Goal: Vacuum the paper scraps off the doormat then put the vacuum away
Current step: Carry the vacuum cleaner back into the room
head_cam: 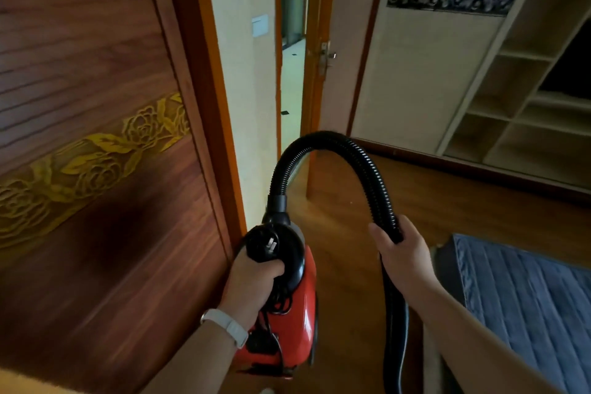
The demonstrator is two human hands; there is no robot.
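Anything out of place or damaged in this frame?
Nothing spilled or broken. One small oddity: the plug sits prongs-up on top of the vacuum, just above the left hand gripping it, with the cord bunched loosely below. The right hand holds the hose.

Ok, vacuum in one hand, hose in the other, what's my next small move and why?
Probably pull the hose loop in close first: the left hand grips the vacuum, the right hand holds the hose, which arches high in front, and the door ahead stands only narrowly ajar.
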